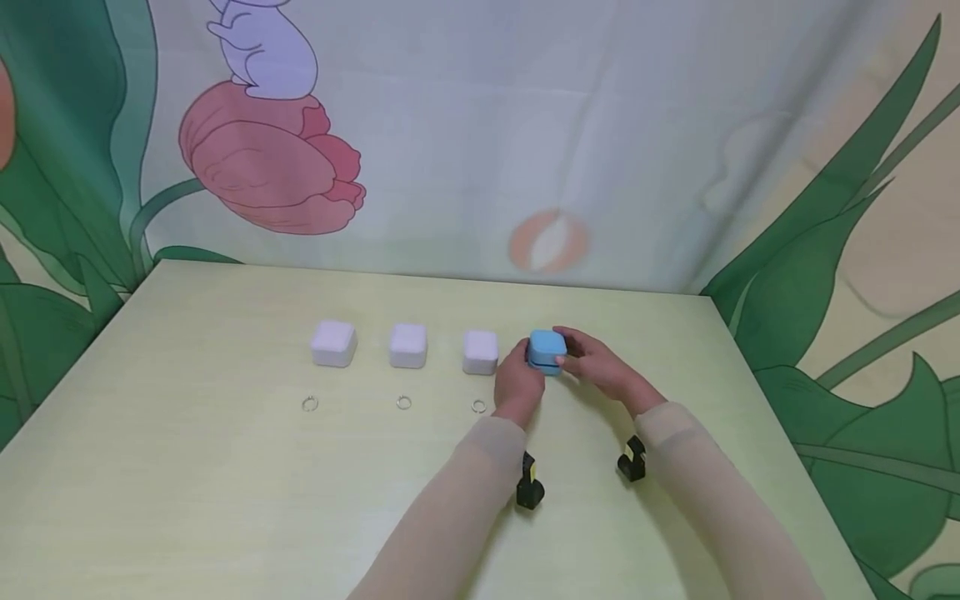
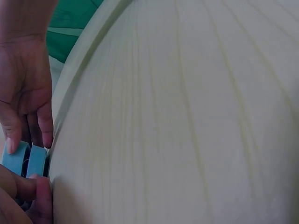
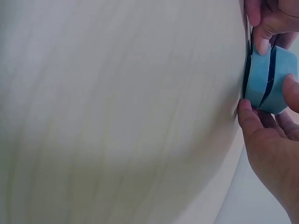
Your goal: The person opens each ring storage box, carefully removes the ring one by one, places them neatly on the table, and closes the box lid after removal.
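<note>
A small blue ring box (image 1: 547, 348) stands on the table, its lid raised a little from its base. My left hand (image 1: 519, 383) grips the base (image 3: 259, 77) from the left, thumb on its front. From the right, my right hand (image 1: 600, 367) holds the lid (image 3: 283, 74) with its thumb on the front and fingers behind. A thin dark gap runs between lid and base in both wrist views; the inside is mostly hidden. Just left of my left hand are a pale lilac box (image 1: 480, 352) and a small silver ring (image 1: 478, 406).
Two more pale lilac boxes, one at the far left (image 1: 333, 343) and one in the middle (image 1: 408, 345), share the row. A ring (image 1: 310, 403) and another ring (image 1: 403, 402) lie before them. Behind the table (image 1: 225, 500) hangs a printed curtain (image 1: 465, 167).
</note>
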Demonstrator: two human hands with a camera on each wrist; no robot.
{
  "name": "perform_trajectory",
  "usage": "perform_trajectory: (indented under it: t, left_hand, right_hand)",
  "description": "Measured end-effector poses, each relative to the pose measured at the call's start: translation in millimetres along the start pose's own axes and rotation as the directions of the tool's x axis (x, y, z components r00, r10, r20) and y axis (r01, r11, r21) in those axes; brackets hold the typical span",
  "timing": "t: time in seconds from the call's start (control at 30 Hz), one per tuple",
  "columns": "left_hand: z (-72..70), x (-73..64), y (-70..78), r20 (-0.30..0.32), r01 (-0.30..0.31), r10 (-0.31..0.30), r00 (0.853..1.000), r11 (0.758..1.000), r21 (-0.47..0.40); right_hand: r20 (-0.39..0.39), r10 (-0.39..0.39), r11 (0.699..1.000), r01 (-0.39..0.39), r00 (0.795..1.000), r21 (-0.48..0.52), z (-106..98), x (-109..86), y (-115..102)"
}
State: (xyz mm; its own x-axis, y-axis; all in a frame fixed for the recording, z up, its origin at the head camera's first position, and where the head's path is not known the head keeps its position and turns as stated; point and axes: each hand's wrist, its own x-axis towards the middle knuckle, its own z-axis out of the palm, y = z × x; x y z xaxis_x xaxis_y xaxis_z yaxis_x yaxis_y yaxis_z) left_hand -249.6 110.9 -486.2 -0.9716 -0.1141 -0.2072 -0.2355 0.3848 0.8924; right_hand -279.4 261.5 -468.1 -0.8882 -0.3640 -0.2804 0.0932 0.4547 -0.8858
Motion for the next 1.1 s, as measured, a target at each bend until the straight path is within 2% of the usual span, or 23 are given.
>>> perform_trajectory:
  t: [0.3,0.53,0.7,1.1]
  left_hand:
    - [2.8,0.5,-1.7,-0.007,-0.006,0.006,1.000,1.000,0.016]
    - [-0.3,2.6,-2.5,-0.018,0.002,-0.002,1.000,1.000,0.023]
    - [-2.0,1.3,-1.4,0.002,0.012,-0.012,1.000,1.000,0.024]
    - [-0.2,-0.2,1.2,0.005,-0.018,0.018,1.000,0.999,0.042]
  right_hand:
    - [0.015,0.028,0.999,-0.028,0.999,-0.021,-3.1,0.3,-5.1]
    - [0.011,0.042,0.999,-0.042,0.999,-0.007,0.9,4.0,-9.6]
    - [0.009,0.049,0.999,-0.049,0.999,-0.007,1.2,2.2,-11.9]
    - [0.010,0.065,0.998,-0.065,0.998,0.013,-4.3,5.5,-6.7]
